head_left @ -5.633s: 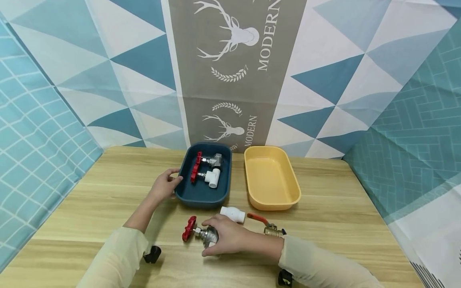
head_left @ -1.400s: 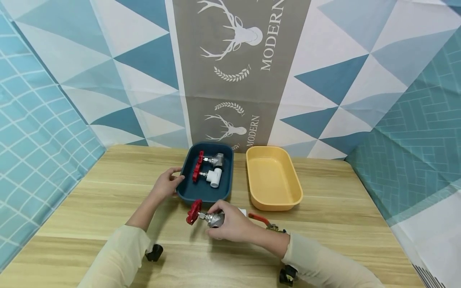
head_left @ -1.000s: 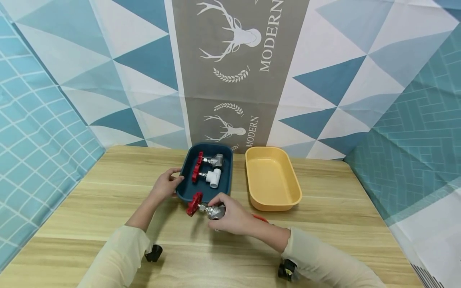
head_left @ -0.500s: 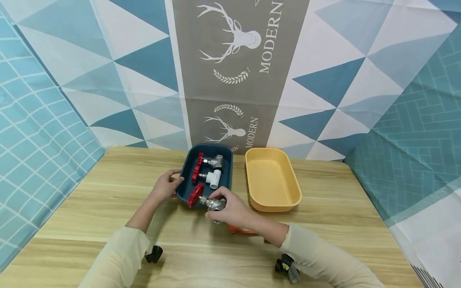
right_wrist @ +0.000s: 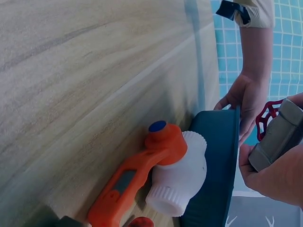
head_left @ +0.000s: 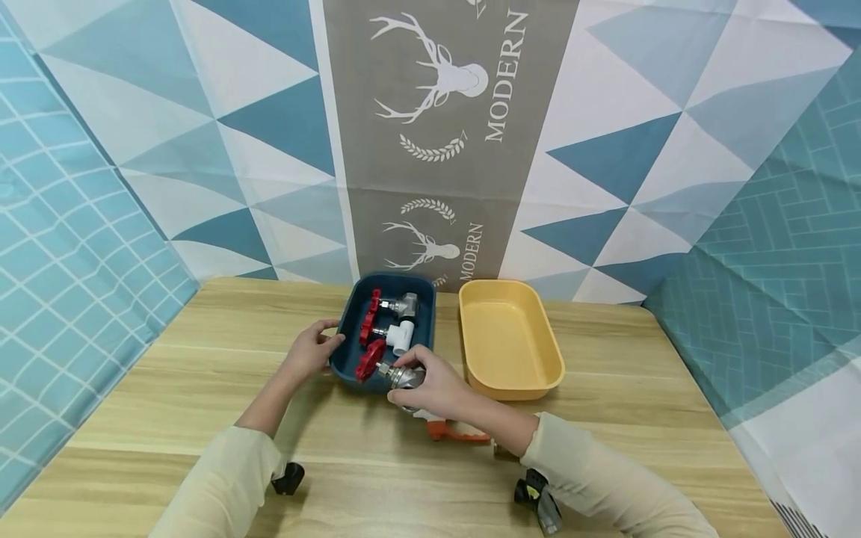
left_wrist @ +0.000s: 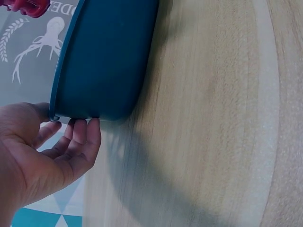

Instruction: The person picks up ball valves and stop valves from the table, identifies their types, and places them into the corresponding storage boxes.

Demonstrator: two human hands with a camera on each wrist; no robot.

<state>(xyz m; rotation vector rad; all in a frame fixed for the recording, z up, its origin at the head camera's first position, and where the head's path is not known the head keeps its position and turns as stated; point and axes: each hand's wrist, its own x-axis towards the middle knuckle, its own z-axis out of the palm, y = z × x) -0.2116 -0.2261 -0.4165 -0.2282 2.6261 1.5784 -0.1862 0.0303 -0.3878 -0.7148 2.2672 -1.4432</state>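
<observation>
My left hand [head_left: 311, 351] pinches the left rim of a blue plastic bin [head_left: 422, 321], thumb over the edge and fingertips against the outer wall [left_wrist: 104, 71]. Inside the bin lie a metal gate valve [head_left: 406, 305] and a white plastic valve [head_left: 401, 338], both with red handwheels. Above the bin's near end, my right hand [head_left: 437, 385] grips another metal gate valve [head_left: 403, 377] by its body. Its red handwheel [head_left: 371, 361] points left, over the bin. The right wrist view shows the grey valve body [right_wrist: 279, 135] between thumb and fingers.
A white ball valve [right_wrist: 180, 172] with an orange lever [head_left: 464, 433] lies on the table before the bin, partly under my right hand. Brass fitting [head_left: 501, 450] mostly hides behind the right forearm. A yellow bin [head_left: 511, 329] stands right of the blue one.
My right hand has lifted the gate valve off the table and carried it forward over the blue bin's near end. My left hand has stayed on the bin's rim.
</observation>
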